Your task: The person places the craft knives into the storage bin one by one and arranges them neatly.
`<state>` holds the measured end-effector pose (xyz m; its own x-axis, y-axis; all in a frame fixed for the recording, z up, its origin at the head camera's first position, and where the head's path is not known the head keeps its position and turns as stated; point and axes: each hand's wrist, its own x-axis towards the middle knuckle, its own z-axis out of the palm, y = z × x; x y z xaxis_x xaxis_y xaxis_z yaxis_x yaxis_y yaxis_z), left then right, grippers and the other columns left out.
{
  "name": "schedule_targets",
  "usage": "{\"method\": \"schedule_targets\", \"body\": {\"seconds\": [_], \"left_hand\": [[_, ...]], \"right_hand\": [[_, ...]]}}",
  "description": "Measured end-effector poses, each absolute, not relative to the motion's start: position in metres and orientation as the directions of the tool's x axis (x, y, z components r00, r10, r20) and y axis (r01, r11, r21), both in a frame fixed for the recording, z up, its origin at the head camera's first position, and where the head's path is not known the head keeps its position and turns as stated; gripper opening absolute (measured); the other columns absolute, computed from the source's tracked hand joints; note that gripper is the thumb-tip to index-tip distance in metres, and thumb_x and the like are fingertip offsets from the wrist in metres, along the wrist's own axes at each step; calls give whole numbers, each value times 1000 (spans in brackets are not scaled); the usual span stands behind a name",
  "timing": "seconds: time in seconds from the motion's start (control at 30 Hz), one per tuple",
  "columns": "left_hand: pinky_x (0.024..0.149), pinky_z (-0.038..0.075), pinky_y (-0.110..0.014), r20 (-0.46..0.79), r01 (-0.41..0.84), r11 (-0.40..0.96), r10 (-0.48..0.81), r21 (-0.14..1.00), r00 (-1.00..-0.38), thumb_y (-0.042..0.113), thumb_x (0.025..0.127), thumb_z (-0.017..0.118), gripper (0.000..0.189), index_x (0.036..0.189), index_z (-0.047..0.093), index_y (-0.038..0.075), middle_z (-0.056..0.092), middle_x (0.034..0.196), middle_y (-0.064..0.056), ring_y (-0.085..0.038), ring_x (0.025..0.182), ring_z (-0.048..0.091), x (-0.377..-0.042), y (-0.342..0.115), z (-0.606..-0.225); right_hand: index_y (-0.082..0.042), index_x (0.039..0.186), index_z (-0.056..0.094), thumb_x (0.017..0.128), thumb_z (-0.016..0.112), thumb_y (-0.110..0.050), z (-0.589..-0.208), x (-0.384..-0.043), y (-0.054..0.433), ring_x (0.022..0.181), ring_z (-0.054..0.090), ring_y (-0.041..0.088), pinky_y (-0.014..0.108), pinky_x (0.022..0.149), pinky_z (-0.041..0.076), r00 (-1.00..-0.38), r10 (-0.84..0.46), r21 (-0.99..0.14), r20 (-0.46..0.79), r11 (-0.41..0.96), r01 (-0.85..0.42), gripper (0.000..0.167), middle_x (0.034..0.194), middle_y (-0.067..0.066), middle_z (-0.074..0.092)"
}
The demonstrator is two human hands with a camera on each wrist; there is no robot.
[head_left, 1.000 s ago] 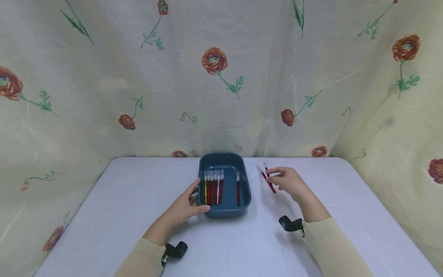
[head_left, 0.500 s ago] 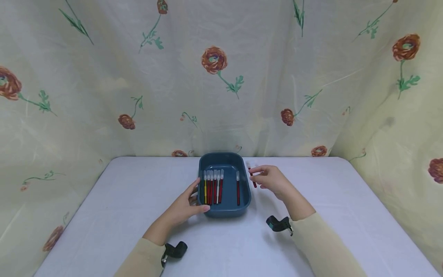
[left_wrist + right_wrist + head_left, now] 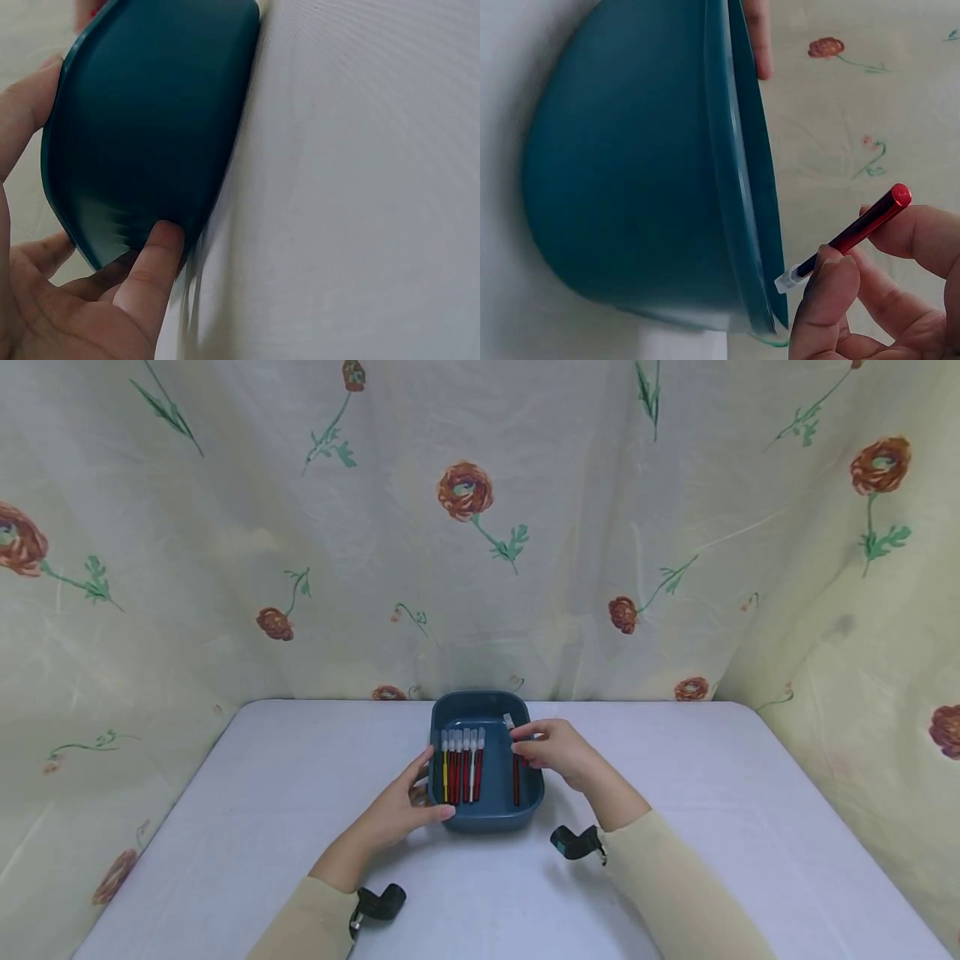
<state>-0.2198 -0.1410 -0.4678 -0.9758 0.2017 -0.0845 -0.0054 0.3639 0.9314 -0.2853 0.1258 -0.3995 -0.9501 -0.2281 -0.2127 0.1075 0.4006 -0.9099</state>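
A dark blue rectangular tub stands at the back middle of the table in the head view. My left hand grips its near left corner, thumb at the front and fingers along the left wall. Over the tub's right rim, my right hand pinches a slim red pen with a translucent cap, tilted, cap end away from me. In the tub, several capped pens, mostly red plus a yellow and a white one, lie side by side at the left. Another red pen lies at the right, partly hidden by my fingers.
The white-covered table reaches back to a flower-patterned curtain, which also hangs along both sides. Black wrist cameras sit below each hand.
My right hand has moved left from the table beside the tub to above its right rim, carrying the pen. A second pen seen by that hand earlier no longer shows. The left hand stays put.
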Motion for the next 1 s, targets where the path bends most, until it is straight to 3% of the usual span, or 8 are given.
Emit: {"method": "schedule_targets", "body": {"seconds": [0.73,1.0], "left_hand": [[106,44,-53,-99,-12,367,220,930,-970,32,83,84,101,161,20,30,30,160,-20,-43,142,37,-221,-143,-467],[106,44,-52,-97,-10,368,218,930,-971,32,83,84,103,161,19,29,29,160,-20,-43,142,37,-219,-143,-468]], "right_hand": [[1,116,69,95,68,-9,-408,-290,83,79,69,18,36,84,60,-942,-179,-854,-285,493,164,23,111,16,68],[1,110,70,95,68,-7,-411,-295,78,74,66,16,26,70,59,-937,-187,-839,-294,521,159,18,101,13,68]]}}
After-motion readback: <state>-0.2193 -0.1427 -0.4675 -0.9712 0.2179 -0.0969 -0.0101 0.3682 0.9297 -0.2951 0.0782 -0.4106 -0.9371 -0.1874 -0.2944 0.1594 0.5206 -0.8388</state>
